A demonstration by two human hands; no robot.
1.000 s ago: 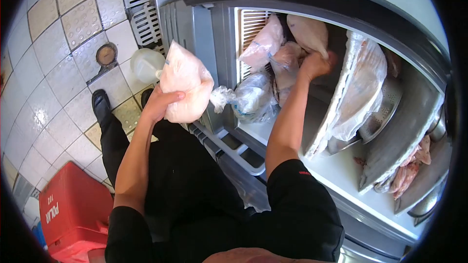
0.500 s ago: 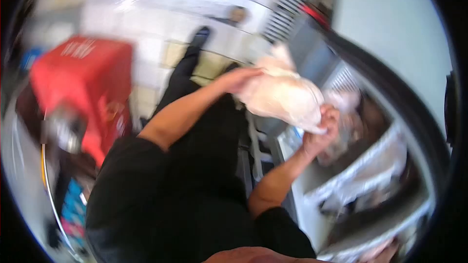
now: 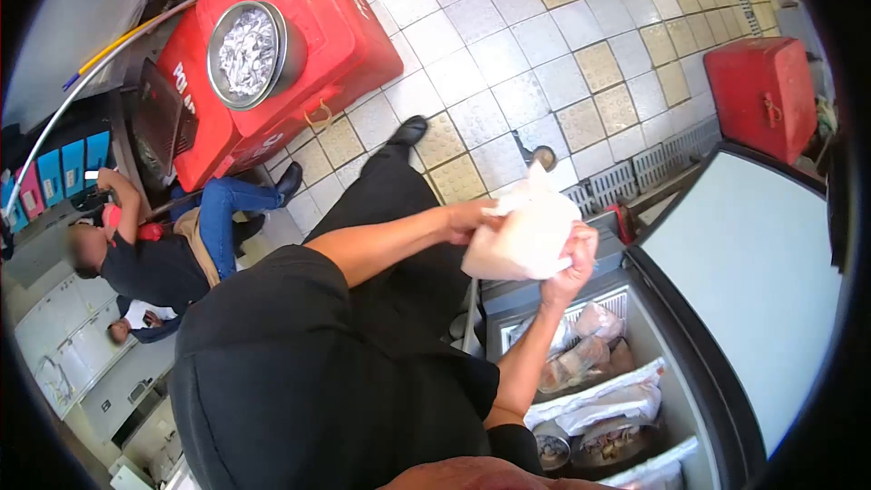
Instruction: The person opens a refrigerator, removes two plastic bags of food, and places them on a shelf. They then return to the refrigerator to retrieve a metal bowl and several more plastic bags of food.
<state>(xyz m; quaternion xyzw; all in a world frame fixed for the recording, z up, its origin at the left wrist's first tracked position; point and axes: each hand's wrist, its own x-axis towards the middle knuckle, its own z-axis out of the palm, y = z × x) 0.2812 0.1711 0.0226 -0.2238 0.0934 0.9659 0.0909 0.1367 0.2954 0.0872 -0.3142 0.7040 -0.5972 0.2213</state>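
A pale, whitish plastic bag [image 3: 526, 234] with contents I cannot make out is held up between my two hands. My left hand [image 3: 470, 220] grips its left side, fingers curled in at the bag's edge. On the right edge, my right hand [image 3: 573, 259] pinches the bag with closed fingers. Just below the bag and my right forearm stands an open chest freezer [image 3: 497, 307]. Inside it lie clear bags of pinkish food [image 3: 588, 358], white wrapped packages [image 3: 617, 406] and round containers of food [image 3: 617, 445].
The raised freezer lid [image 3: 726, 281] takes up the right side. A red insulated box [image 3: 336, 27] at upper left carries a metal pot [image 3: 288, 59] of silvery pieces. Another red box [image 3: 760, 95] stands far right. Two people, one in jeans [image 3: 231, 218], are at left. Floor tiles [image 3: 490, 54] lie ahead.
My view has swung, showing more floor and the people at left. The bag has shifted slightly down in view and turned, still in both hands. The picture is sharper now.
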